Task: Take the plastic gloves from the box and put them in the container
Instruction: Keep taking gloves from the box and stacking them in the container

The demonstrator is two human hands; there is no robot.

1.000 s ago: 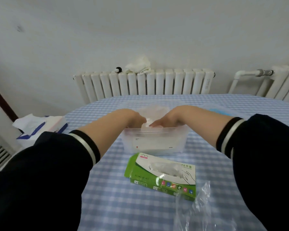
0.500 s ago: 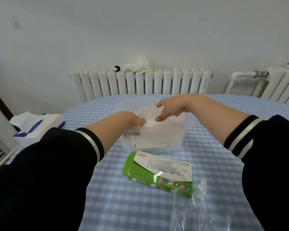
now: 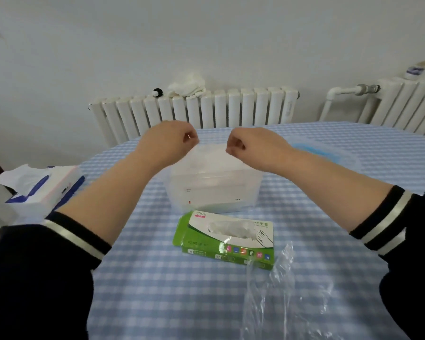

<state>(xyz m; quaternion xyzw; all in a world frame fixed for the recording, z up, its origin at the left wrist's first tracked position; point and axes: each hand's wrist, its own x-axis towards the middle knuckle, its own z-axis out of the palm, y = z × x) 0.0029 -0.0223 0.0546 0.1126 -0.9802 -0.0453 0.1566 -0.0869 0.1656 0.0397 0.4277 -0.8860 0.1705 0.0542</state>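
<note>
Both hands lifted out above container; left hand and right hand fingers curled, pinching plastic gloves stretched over it; box on table in front

1. Table, covered with a blue-and-white checked cloth; it carries every item listed below.
2. Clear plastic container, standing upright near the middle of the table, with translucent plastic gloves rising from its open top.
3. Green-and-white glove box, lying flat just in front of the container, its oval dispensing slot facing up.
4. Clear plastic film, crumpled, at the near right, touching the box's right corner.
5. Translucent lid with blue inside, behind and right of the container.
6. Tissue box, white and blue, at the table's left edge; whether it rests on the table cannot be told.
</note>
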